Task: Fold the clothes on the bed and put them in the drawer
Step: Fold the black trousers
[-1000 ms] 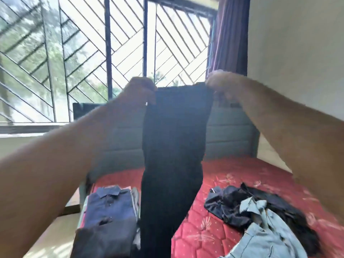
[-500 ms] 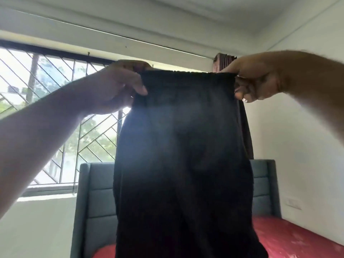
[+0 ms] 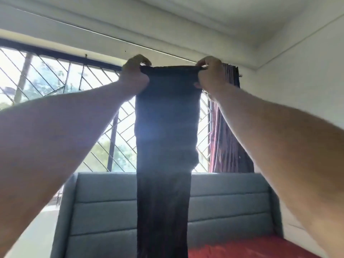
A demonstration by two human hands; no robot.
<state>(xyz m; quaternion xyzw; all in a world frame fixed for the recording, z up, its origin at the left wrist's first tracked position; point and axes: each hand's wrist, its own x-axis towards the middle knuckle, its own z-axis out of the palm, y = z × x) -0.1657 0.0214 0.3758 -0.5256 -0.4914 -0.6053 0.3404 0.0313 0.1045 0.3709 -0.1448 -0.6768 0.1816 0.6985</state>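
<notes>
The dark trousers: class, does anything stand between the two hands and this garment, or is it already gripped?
Nothing does. The left hand and right hand already pinch the top edge of the dark trousers, which hang in front of the headboard. No drawer is in view.

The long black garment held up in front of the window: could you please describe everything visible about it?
The long black garment looks like thin, slightly ribbed fabric and hangs straight down as a narrow strip. The left hand and right hand each pinch a top corner, stretching the upper edge level. It hangs before the barred window and grey padded headboard; its lower end leaves the frame.
</notes>
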